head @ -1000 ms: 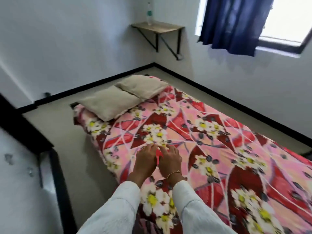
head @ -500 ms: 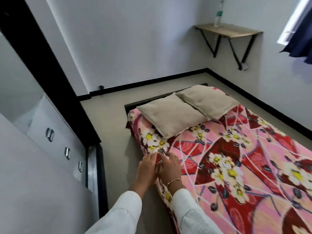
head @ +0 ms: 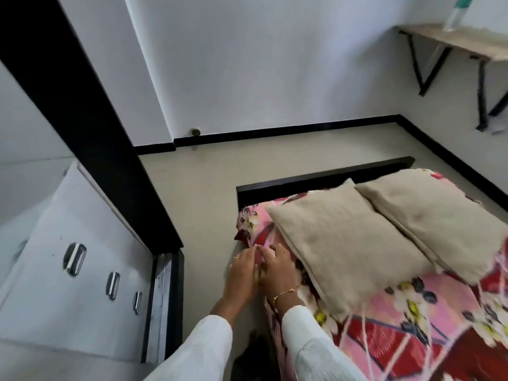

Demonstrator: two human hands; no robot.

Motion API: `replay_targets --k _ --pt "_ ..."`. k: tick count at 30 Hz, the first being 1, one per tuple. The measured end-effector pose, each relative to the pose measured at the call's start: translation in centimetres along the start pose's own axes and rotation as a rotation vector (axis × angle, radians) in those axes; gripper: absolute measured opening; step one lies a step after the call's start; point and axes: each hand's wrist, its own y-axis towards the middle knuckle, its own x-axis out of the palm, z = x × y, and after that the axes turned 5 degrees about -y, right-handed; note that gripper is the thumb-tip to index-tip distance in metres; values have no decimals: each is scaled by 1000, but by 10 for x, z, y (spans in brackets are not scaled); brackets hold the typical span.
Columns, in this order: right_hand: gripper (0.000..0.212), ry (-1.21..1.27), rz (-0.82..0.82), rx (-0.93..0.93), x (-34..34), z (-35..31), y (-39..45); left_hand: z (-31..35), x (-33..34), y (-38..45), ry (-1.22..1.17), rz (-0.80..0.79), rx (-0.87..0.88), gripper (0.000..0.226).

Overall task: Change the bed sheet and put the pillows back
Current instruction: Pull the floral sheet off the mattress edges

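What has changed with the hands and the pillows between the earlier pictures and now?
Both hands, the left hand and the right hand, moved together along the sheet edge toward the head of the bed, from mid-bed to the corner beside the near pillow. They stay side by side on the sheet; any grip is unclear. Both pillows, including the far pillow, stayed in place.

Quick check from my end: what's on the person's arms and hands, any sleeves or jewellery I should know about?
Both arms wear long white sleeves with a fine ribbed texture. The right hand has a thin gold bracelet at the wrist. The left hand has a gold ring.
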Motion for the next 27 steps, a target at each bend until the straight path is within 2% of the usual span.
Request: replay_targets --k 4,9,13,15,17,19,20,21,24,27 --pt "50 -30 -29 -87 33 4 89 -28 2 86 -39 1 -73 39" --pt "52 -46 -87 -108 101 24 178 -63 16 178 -56 -13 -137 41" --pt "29 -87 -158 -172 151 42 227 -101 39 231 -77 -73 -204 43" --pt "35 -161 -216 -182 180 54 245 -120 52 250 -84 -109 -223 45" --pt "50 -228 -299 -169 202 60 262 -140 64 267 -82 -144 -229 48" --pt "58 -264 -426 -156 214 64 274 -156 71 278 -59 -177 -243 50" --pt "58 -267 -514 -163 219 65 279 -163 74 284 -53 -196 -256 51" --pt "52 -301 -531 -199 226 68 281 -171 76 289 -47 -211 -264 51" --pt "25 -272 -419 -257 238 70 277 -189 82 299 -11 -258 -293 50" --pt "29 -120 -240 -262 243 75 275 -195 85 304 7 -310 -298 53"
